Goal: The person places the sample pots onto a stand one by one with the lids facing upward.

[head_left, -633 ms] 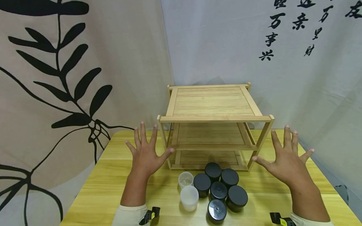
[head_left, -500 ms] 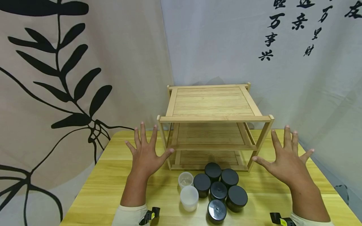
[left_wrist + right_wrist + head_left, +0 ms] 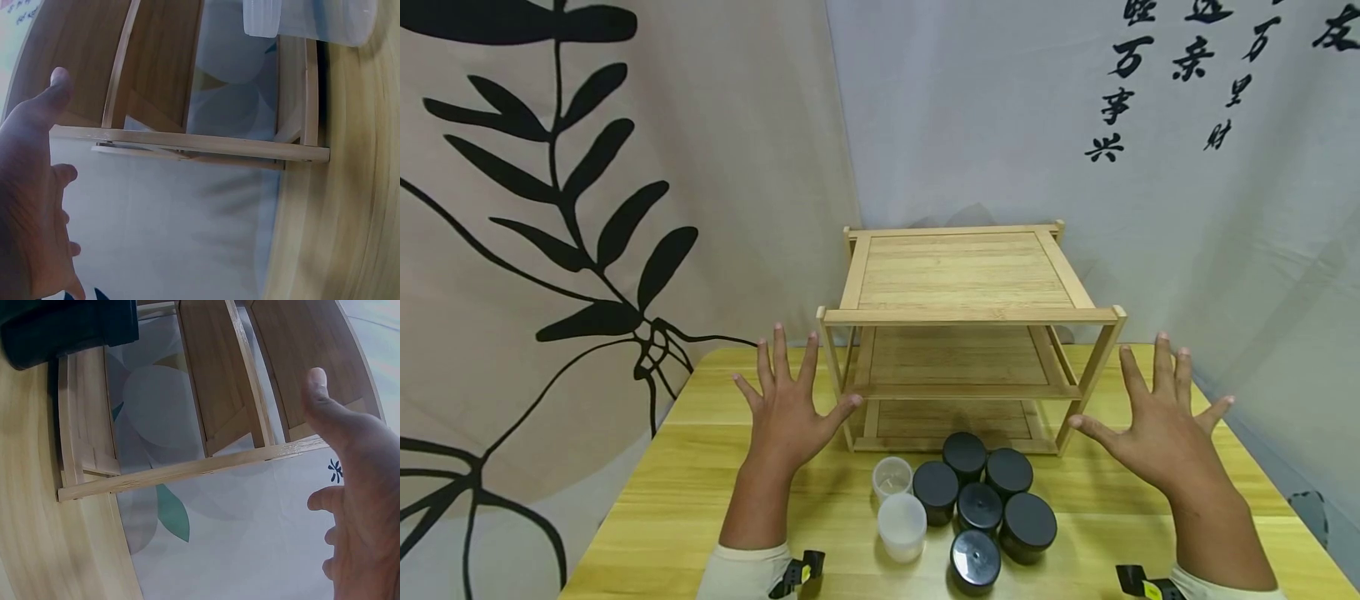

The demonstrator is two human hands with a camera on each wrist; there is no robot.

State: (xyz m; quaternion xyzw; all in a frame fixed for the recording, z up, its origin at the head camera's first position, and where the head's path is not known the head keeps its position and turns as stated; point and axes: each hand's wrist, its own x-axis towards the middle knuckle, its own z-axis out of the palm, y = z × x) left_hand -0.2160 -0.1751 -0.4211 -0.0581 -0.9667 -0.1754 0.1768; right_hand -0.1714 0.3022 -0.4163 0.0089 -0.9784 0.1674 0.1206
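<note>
My left hand (image 3: pixel 790 421) is held out with fingers spread, left of a three-tier wooden shelf (image 3: pixel 966 271), and holds nothing. On the other side, my right hand (image 3: pixel 1165 429) spreads its fingers the same way, also holding nothing. Between my forearms, in front of the shelf, stand several black-lidded jars (image 3: pixel 980 506) in a cluster. Beside them on the left are two translucent white containers, one a clear-looking cup (image 3: pixel 892 477) and the other a white-topped jar (image 3: pixel 902 523). In the left wrist view a translucent container (image 3: pixel 312 19) shows at the top; a dark jar (image 3: pixel 69 331) shows in the right wrist view.
All of it stands on a light wood-grain table (image 3: pixel 685 500). Behind hang a beige curtain (image 3: pixel 752 167) printed with black leaves and a pale curtain (image 3: pixel 970 108) with black characters. The shelf's front legs rise close to both thumbs.
</note>
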